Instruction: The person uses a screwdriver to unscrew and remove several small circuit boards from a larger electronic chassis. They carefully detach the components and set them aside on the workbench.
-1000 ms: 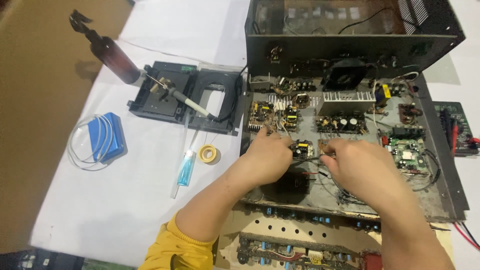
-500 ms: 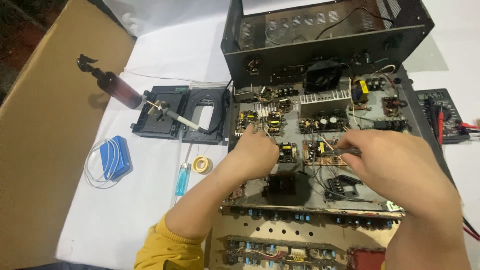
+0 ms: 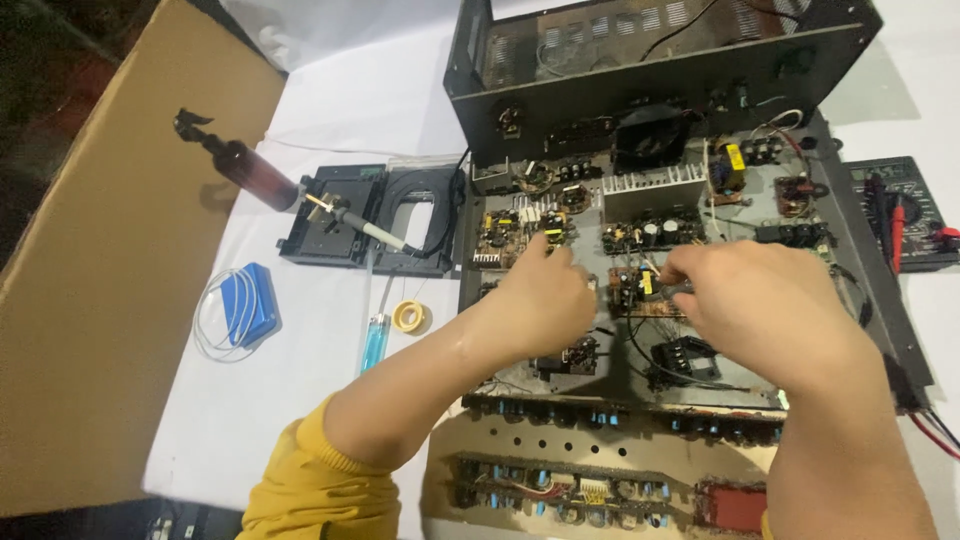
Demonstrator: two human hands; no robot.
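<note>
Bending over an opened black metal chassis (image 3: 840, 250), both hands meet at a small brown circuit board (image 3: 632, 290) near its middle. The left hand (image 3: 545, 295) curls loosely beside it; the right hand (image 3: 765, 305) pinches something I cannot make out. A soldering iron (image 3: 365, 228) lies on the white-covered table (image 3: 330, 110).

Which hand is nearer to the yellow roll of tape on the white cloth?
Left. The left hand works over the open chassis just right of the yellow tape roll. The right hand sits farther right across the boards, well beyond the left.
</note>
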